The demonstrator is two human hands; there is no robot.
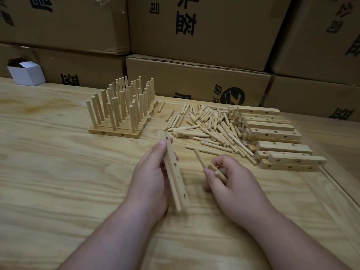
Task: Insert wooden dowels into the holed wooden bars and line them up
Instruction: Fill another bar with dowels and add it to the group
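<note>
Curled fingers (153, 152) of the left hand (151, 178) grip a pale holed wooden bar (174, 172) above the tabletop, holes facing the right hand (228, 180), which pinches several short wooden dowels (212, 168) ready for insertion.

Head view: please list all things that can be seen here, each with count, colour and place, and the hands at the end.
table: one, pale wood, under everything
finished bars: a row, tan, dowels upright, far left of centre
loose dowels: a pile, tan, far centre
empty bars: a stack, tan, far right
cartons: several, brown, behind the table
small box: one, white, far left
held bar: one, tan, in the left hand
held dowels: a few, tan, in the right hand
left hand: grips the held bar
right hand: grips the held dowels
</note>
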